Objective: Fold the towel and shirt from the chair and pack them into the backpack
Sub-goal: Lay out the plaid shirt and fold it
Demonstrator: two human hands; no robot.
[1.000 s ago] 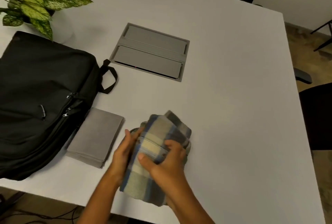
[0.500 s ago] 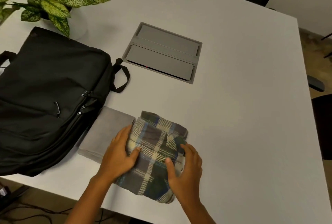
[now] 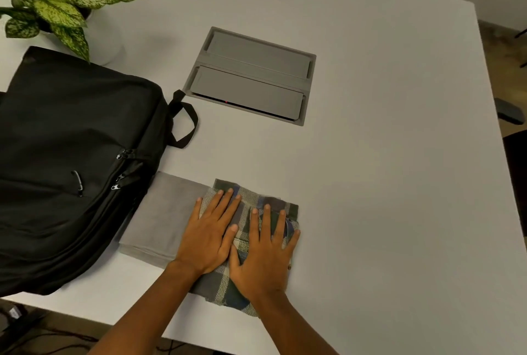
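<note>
At nine o'clock I see the backpack (image 3: 71,160), the folded towel (image 3: 162,220) just beside it. Left hand (image 3: 209,236) and right hand (image 3: 263,252) press flat, fingers straight (holding nothing), on the folded shirt (image 3: 251,246) at six o'clock.

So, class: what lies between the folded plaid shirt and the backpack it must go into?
The folded grey towel lies between the shirt and the backpack, and the backpack's zips look closed.

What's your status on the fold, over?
Left hand and right hand flat, pressing folded plaid shirt. Folded grey towel beside it, against zipped backpack. Nothing packed.
</note>
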